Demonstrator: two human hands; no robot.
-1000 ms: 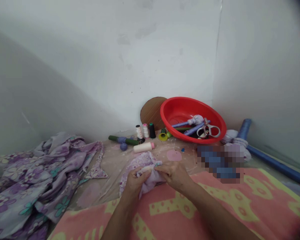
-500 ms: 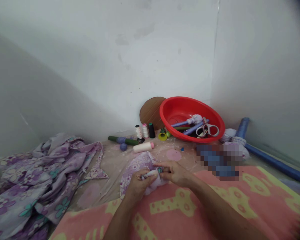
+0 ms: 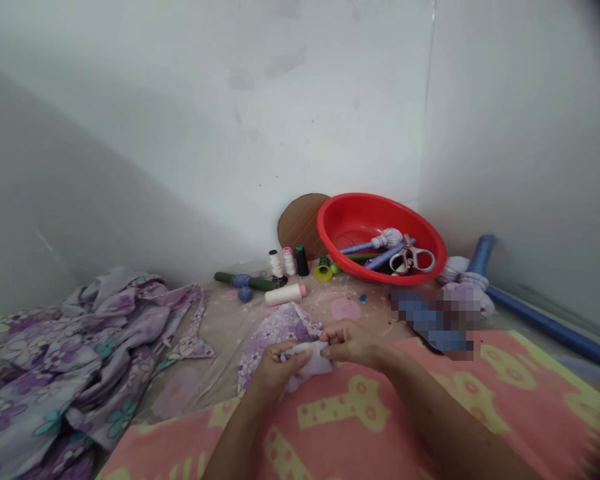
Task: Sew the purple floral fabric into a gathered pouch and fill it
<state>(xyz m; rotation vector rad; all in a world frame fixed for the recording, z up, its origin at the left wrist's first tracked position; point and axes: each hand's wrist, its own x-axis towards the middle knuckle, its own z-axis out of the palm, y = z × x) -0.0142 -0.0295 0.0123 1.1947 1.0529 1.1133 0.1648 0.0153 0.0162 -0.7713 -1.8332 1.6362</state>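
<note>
Pale wall (image 3: 205, 133) behind red basin (image 3: 365, 217); floral cloth (image 3: 280, 327) left of basin and nearer, left hand (image 3: 275, 368) pinching its pale folded part, right hand (image 3: 353, 343) pinching right edge; fold could slip or pucker if either pinch loosens or pulls unevenly

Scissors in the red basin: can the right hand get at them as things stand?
Probably yes, if it lets go first: the right hand is pinching the cloth. The scissors lie at the near side of the red basin, and nothing visible blocks the way.
</note>
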